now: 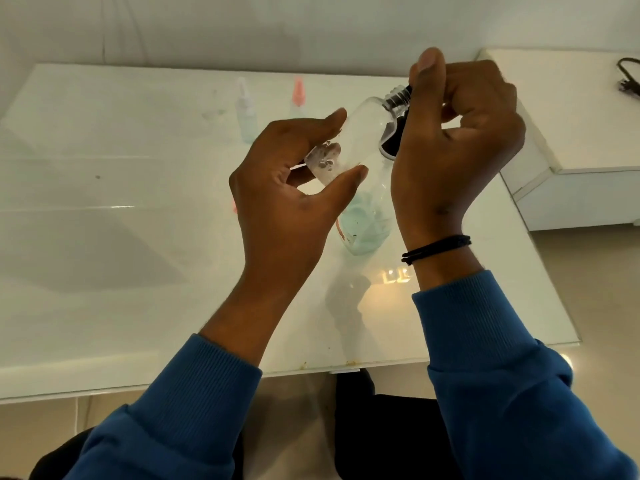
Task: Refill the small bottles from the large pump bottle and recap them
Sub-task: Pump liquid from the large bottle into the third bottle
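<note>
My left hand [287,188] holds a clear bottle [360,133] tilted in the air, with thumb and fingers round its lower end. Droplets cling inside that end. My right hand [457,143] grips the black cap [398,98] at the bottle's ribbed neck, up and to the right. A dark part [391,140] shows just below the neck, beside my right palm. Under my hands a clear vessel with pale teal liquid [363,226] rests on the white table [121,237], mostly hidden. Two small spray bottles stand at the back: a pale teal one [247,116] and a pink-capped one [298,98].
A small pink piece [235,206] peeks out at the left edge of my left hand. A white box [571,133] sits to the right of the table with a black cable [628,77] on it. The table's front edge is near my sleeves.
</note>
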`<state>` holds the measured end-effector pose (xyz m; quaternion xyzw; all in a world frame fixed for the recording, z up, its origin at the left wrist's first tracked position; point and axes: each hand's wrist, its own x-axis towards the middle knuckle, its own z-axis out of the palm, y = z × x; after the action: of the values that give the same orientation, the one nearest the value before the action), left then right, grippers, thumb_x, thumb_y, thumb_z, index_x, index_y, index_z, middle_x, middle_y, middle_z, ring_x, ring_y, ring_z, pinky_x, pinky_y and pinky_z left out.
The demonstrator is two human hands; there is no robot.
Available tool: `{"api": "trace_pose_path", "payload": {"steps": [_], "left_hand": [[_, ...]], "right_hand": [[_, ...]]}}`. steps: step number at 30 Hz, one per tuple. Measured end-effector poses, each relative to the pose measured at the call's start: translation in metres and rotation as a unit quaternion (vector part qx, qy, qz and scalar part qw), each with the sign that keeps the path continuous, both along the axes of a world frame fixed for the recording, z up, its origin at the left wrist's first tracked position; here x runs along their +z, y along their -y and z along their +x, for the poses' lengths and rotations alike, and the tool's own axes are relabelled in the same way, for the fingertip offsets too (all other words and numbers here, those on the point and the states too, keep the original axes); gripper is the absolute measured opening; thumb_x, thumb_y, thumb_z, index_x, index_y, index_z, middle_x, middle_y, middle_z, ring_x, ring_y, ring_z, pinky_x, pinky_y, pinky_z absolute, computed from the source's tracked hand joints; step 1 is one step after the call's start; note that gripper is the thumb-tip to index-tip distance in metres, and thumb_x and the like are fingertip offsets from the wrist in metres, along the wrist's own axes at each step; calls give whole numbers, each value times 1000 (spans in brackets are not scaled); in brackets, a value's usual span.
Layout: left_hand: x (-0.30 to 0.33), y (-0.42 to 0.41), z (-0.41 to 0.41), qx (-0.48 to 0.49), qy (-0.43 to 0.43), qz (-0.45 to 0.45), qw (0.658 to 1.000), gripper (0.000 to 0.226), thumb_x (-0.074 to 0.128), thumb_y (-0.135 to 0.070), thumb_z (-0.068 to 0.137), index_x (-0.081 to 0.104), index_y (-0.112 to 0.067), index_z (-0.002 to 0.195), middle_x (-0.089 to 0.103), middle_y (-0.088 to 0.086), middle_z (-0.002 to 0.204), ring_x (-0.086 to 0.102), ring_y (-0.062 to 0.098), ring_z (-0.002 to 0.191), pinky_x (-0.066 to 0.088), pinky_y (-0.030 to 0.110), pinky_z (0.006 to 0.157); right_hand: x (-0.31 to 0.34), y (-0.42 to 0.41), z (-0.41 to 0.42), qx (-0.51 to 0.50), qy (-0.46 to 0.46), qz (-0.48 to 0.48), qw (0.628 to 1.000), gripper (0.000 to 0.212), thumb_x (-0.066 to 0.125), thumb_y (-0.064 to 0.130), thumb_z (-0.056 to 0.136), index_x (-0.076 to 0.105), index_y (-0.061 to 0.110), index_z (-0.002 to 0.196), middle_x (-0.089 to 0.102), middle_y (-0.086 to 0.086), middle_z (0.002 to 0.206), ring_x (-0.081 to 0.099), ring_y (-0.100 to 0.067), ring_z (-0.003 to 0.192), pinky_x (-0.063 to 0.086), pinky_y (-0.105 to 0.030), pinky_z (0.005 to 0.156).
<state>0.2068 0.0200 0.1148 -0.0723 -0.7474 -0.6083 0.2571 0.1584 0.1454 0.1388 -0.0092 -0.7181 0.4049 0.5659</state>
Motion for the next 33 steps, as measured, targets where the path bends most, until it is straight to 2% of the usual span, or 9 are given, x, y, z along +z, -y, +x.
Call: {"api": "trace_pose_path", "payload": {"steps": [2, 4, 10, 17, 22, 27, 33], "left_hand": [[1, 0, 0, 4, 0, -3, 1000, 47, 85, -24, 82, 69, -6, 123, 71, 4, 118, 70, 17, 106, 61, 29, 86], [0, 1, 1, 1, 0, -7, 1000, 48, 85, -23, 82, 69, -6, 123, 71, 4, 118, 70, 18, 106, 61, 30, 86], [-1, 0, 1, 0, 2, -3, 1000, 47, 85, -23, 82, 69, -6, 123, 71, 4, 119, 70, 17, 106, 61, 31, 86], [0, -1, 2, 6, 2, -14, 1000, 47, 85, -24, 82, 70, -7, 122, 72, 4, 118, 70, 16, 104, 61, 28, 85], [0, -2, 1, 1, 3, 4, 1000, 47, 85, -23, 82, 69, -6, 123, 71, 5, 119, 70, 17, 106, 61, 30, 86], [-1, -2, 3, 5, 0, -11, 1000, 47, 85, -23, 81, 69, -7, 122, 72, 4, 118, 71, 18, 104, 62, 30, 84], [-1, -2, 1, -2, -1, 4, 1000, 47, 85, -20, 82, 69, -4, 123, 71, 7, 118, 70, 19, 105, 62, 33, 85]], "right_hand": [[-2, 2, 1, 4, 4, -7, 1000, 30, 66, 14, 94, 68, 8, 65, 62, 8, 68, 55, -19, 62, 47, -38, 63], [-8, 2, 2, 10, 3, -12, 1000, 28, 66, 11, 95, 68, 8, 67, 61, 10, 71, 56, -23, 63, 45, -47, 58], [-3, -1, 0, 6, 2, -8, 1000, 30, 66, 12, 94, 68, 7, 65, 64, 5, 67, 55, -21, 61, 45, -40, 60], [-8, 0, 3, 14, 8, -8, 1000, 26, 66, 10, 94, 70, 7, 69, 61, 11, 72, 56, -23, 61, 44, -42, 54], [2, 0, 1, -8, 19, 2, 1000, 32, 64, 19, 94, 67, 8, 64, 60, 10, 66, 54, -16, 61, 47, -48, 59], [-10, 1, 2, 14, 9, -9, 1000, 26, 66, 11, 94, 69, 7, 69, 60, 11, 71, 56, -21, 62, 44, -42, 55], [-2, -1, 0, 6, 3, -2, 1000, 31, 65, 15, 94, 68, 8, 64, 61, 8, 65, 49, -3, 62, 45, -35, 60]]}}
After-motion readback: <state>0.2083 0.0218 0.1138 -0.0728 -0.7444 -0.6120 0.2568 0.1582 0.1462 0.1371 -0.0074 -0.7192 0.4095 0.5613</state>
